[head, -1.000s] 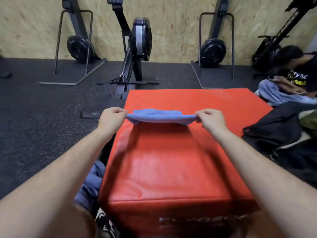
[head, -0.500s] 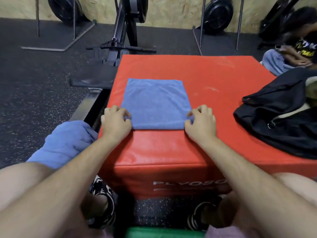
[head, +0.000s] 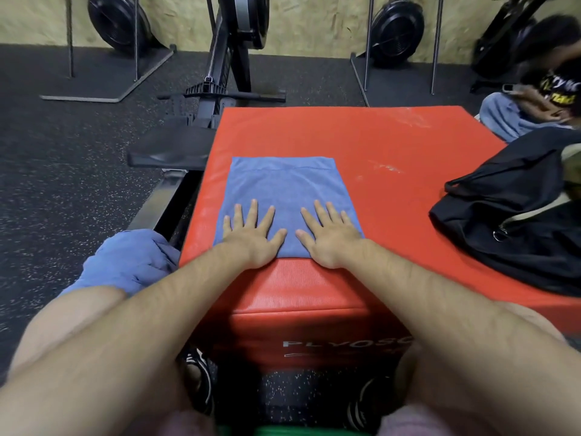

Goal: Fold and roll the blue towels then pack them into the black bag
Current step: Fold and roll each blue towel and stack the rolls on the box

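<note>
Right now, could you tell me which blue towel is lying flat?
The towel on the red box, under the left hand and right hand; the crumpled bundle lies beside it.

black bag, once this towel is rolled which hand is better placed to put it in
Probably the right hand. Both hands lie flat on the blue towel, but the black bag sits at the right of the red box, beyond the right hand; the left hand would have to cross.
</note>
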